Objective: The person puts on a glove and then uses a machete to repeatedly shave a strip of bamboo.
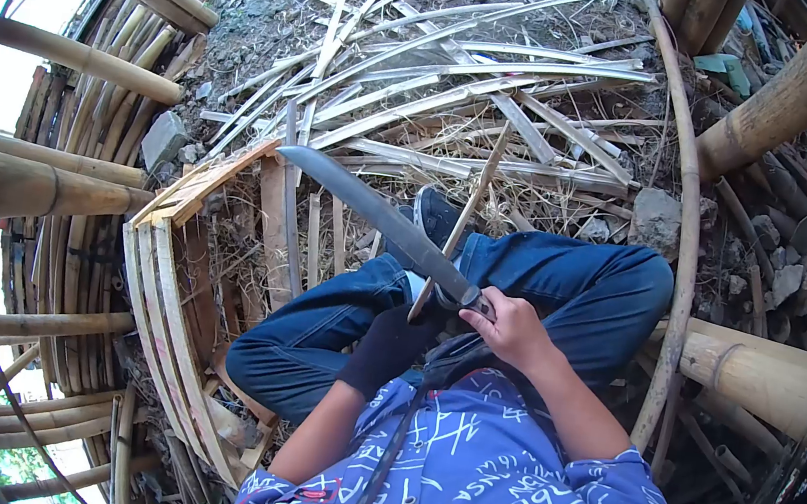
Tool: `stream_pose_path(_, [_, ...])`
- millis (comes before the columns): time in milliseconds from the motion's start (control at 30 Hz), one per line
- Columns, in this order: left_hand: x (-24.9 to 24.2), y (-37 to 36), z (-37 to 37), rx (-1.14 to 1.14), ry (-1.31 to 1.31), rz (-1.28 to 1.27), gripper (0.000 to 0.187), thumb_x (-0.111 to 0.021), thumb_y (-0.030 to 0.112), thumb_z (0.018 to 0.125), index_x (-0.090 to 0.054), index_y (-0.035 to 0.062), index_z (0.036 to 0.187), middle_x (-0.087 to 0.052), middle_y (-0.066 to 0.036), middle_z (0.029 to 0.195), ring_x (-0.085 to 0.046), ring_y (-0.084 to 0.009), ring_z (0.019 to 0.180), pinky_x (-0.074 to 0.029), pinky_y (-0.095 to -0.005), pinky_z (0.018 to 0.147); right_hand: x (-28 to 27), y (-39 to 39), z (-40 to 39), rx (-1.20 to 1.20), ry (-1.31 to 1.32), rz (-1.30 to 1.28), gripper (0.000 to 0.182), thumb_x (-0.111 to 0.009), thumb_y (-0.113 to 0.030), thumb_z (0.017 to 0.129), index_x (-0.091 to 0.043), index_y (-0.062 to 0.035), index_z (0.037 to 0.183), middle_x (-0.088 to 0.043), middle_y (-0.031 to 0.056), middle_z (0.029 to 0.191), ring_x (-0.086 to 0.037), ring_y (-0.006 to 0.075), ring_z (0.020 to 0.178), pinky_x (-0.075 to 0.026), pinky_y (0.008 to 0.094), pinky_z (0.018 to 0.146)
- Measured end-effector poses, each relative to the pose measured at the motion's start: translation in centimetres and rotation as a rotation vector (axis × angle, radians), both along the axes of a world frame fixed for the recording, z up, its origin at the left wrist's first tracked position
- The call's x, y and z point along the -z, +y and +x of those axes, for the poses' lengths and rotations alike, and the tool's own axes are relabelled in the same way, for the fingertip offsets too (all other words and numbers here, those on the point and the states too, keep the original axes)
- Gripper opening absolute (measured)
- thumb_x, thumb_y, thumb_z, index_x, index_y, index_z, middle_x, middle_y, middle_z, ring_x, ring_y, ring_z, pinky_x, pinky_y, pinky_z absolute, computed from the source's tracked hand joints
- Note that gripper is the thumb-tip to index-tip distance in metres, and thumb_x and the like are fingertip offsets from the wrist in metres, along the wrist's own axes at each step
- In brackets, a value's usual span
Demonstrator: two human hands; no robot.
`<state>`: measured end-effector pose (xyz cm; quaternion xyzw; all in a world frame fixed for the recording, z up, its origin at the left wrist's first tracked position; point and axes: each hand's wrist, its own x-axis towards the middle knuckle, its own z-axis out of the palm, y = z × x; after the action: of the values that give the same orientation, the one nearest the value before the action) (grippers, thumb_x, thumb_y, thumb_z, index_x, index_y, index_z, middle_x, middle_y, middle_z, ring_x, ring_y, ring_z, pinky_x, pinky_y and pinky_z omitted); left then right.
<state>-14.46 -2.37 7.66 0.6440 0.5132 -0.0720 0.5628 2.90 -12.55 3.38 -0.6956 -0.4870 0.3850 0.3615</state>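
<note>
My right hand [507, 327], bare, is closed round the handle of a large machete [378, 217]. Its long dark blade points to the upper left, over my crossed legs in jeans. My left hand [404, 333], in a dark glove, is closed on the lower part of a thin bamboo strip [471, 205]. The strip stands slanted in front of me and crosses the blade near the handle. Whether blade and strip touch is hard to tell.
Many split bamboo strips [486, 73] lie across the ground ahead. A slatted wooden crate [157, 292] stands at my left. A long bamboo pole [687, 216] and rocks [657, 223] are at my right, with thick bamboo posts [49, 188] on both sides.
</note>
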Motion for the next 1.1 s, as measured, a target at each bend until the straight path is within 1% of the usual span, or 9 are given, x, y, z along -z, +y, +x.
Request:
stream_pose_path(300, [-2.5,-0.7,-1.1,-0.06,-0.142,0.073,0.027,-0.063,0.023,0.087,-0.064,-0.0015,0.097,-0.061,-0.013,0.068,-0.055,-0.0104,0.065,-0.045,-0.0312,0.06,-1.4,1.8,7.8,-0.1,-0.051,0.133,0.029,-0.072,-0.028,0.08,-0.06,-0.0017,0.085,-0.056,0.0139,0.06,-0.055,0.0273,0.05,-0.043,0.0344,0.05])
stream_pose_path(400, [-2.8,-0.9,-1.1,0.015,-0.075,0.172,0.027,-0.064,0.022,0.085,-0.063,-0.0011,0.099,-0.061,-0.019,0.071,-0.055,-0.0128,0.063,-0.045,-0.0333,0.061,-1.6,2.4,10.3,-0.088,-0.304,0.134,0.03,-0.072,-0.028,0.08,-0.058,-0.0018,0.084,-0.054,0.0137,0.059,-0.053,0.0306,0.05,-0.041,0.0352,0.049])
stream_pose_path(500, [-1.2,-1.0,-1.3,0.058,-0.037,0.184,0.027,-0.065,0.022,0.083,-0.062,-0.0014,0.097,-0.06,-0.023,0.073,-0.058,-0.0175,0.062,-0.046,-0.035,0.062,-2.7,2.0,8.8,-0.093,-0.256,0.227,0.03,-0.073,-0.028,0.079,-0.058,-0.0018,0.083,-0.055,0.0147,0.06,-0.056,0.032,0.053,-0.043,0.0358,0.05])
stream_pose_path(567, [-1.6,-1.4,-1.6,-0.018,-0.123,0.184,0.032,-0.067,0.025,0.084,-0.057,-0.0059,0.082,-0.051,-0.011,0.059,-0.04,-0.0105,0.06,-0.038,-0.0331,0.054,-2.4,1.4,8.8,-0.153,-0.302,0.249,0.03,-0.073,-0.028,0.079,-0.059,-0.002,0.083,-0.057,0.0153,0.062,-0.059,0.032,0.056,-0.044,0.0354,0.05])
stream_pose_path(700, [-2.7,-1.4,-1.5,-0.013,-0.061,0.15,0.032,-0.068,0.025,0.084,-0.058,-0.0052,0.081,-0.049,-0.012,0.057,-0.039,-0.0107,0.059,-0.038,-0.033,0.054,-1.1,2.0,10.8,-0.116,-0.353,0.116,0.027,-0.073,-0.027,0.079,-0.06,-0.0029,0.084,-0.06,0.0151,0.067,-0.061,0.0319,0.06,-0.047,0.0373,0.053])
stream_pose_path(800, [-2.1,-0.6,-2.0,0.017,0.046,0.142,0.029,-0.066,0.024,0.083,-0.06,-0.004,0.089,-0.056,-0.022,0.065,-0.05,-0.0222,0.056,-0.044,-0.035,0.059,-1.8,1.9,9.1,-0.12,-0.37,0.178,0.027,-0.072,-0.026,0.079,-0.06,-0.0028,0.084,-0.06,0.0159,0.066,-0.061,0.0321,0.059,-0.047,0.0371,0.053])
stream_pose_path(867, [-3.0,-1.0,-2.4,-0.004,-0.033,0.196,0.03,-0.067,0.023,0.083,-0.057,-0.0053,0.081,-0.05,-0.018,0.059,-0.043,-0.016,0.056,-0.04,-0.0345,0.055,-2.7,1.2,8.5,-0.33,-0.304,0.248,0.026,-0.07,-0.027,0.081,-0.059,-0.0028,0.085,-0.059,0.0168,0.066,-0.061,0.0325,0.059,-0.047,0.0365,0.053])
stream_pose_path(1000, [-4.0,-1.2,-2.6,-0.025,0.061,0.211,0.034,-0.069,0.019,0.082,-0.052,-0.0065,0.069,-0.04,-0.012,0.051,-0.034,-0.0096,0.056,-0.035,-0.0337,0.05,-1.7,2.7,12.0,-0.061,-0.358,0.045,0.034,-0.069,-0.035,0.082,-0.06,-0.0027,0.086,-0.06,0.0186,0.066,-0.063,0.0351,0.064,-0.049,0.0388,0.055])
stream_pose_path(1100, [-3.5,-1.4,-3.4,-0.047,-0.043,0.26,0.034,-0.071,0.019,0.08,-0.051,-0.0056,0.067,-0.039,-0.009,0.053,-0.035,-0.0094,0.057,-0.035,-0.033,0.051,-2.9,1.8,9.9,-0.102,-0.245,0.169,0.034,-0.07,-0.036,0.08,-0.06,-0.0038,0.085,-0.06,0.0174,0.066,-0.062,0.0351,0.063,-0.049,0.0393,0.055])
